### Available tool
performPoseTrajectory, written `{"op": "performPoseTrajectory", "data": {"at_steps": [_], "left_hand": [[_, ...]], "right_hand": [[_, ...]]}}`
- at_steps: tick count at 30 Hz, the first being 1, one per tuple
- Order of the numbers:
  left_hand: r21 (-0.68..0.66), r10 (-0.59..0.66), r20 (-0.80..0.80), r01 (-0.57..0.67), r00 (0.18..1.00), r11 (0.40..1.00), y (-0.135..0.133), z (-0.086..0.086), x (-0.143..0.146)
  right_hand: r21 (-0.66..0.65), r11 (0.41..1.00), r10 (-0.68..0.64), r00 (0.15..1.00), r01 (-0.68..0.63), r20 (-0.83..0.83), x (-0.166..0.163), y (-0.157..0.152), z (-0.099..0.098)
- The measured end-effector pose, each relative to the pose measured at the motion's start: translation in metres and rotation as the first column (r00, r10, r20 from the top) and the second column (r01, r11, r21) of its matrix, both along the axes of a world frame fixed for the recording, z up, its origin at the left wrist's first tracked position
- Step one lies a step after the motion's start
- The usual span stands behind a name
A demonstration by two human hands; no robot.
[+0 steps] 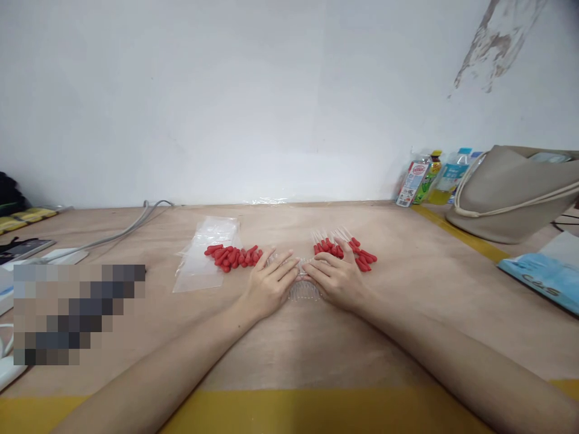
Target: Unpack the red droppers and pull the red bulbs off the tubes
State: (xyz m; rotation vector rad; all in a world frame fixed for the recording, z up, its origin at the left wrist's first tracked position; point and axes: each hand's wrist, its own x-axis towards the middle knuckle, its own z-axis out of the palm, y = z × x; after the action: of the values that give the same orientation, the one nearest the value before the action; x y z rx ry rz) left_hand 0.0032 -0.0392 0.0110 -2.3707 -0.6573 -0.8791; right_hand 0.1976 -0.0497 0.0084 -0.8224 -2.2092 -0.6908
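Observation:
Both of my hands rest palm down in the middle of the brown table (289, 343), fingertips almost meeting. My left hand (270, 281) and my right hand (333, 275) lie with stretched fingers on a small pile of clear plastic pieces (304, 288), partly hidden under them. A heap of red rubber bulbs (233, 255) lies just beyond my left hand. Past my right hand lies a bunch of droppers with red bulbs and clear tubes (344, 246). Clear plastic bags (205, 253) lie to the left of the red bulbs.
A beige bag (511, 193) and several bottles (434, 175) stand at the back right by the white wall. A blue packet (543, 274) lies at the right edge. A grey cable (113, 235) and devices sit at the left. Yellow tape (289, 410) runs along the near edge.

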Motion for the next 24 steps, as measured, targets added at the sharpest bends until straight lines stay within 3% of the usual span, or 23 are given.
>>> {"op": "performPoseTrajectory", "data": {"at_steps": [7, 12, 20, 24], "left_hand": [[-0.022, -0.092, -0.001, 0.092, 0.996, 0.996, 0.000, -0.002, -0.002], [-0.011, -0.135, -0.033, 0.134, 0.990, 0.991, -0.003, 0.002, -0.006], [-0.046, -0.164, -0.020, 0.163, 0.986, 0.986, -0.006, 0.006, -0.014], [-0.113, -0.054, 0.125, 0.068, 0.991, 0.991, 0.005, 0.004, -0.031]], "right_hand": [[0.017, 0.984, 0.176, 0.984, -0.176, 0.026, 0.005, 0.009, -0.004], [0.114, 0.956, 0.265, 0.962, -0.272, 0.068, 0.008, 0.006, 0.001], [0.150, 0.937, 0.296, 0.944, -0.317, 0.143, 0.013, 0.002, 0.006], [0.083, 0.968, 0.243, 0.968, -0.238, -0.055, 0.037, 0.014, 0.005]]}}
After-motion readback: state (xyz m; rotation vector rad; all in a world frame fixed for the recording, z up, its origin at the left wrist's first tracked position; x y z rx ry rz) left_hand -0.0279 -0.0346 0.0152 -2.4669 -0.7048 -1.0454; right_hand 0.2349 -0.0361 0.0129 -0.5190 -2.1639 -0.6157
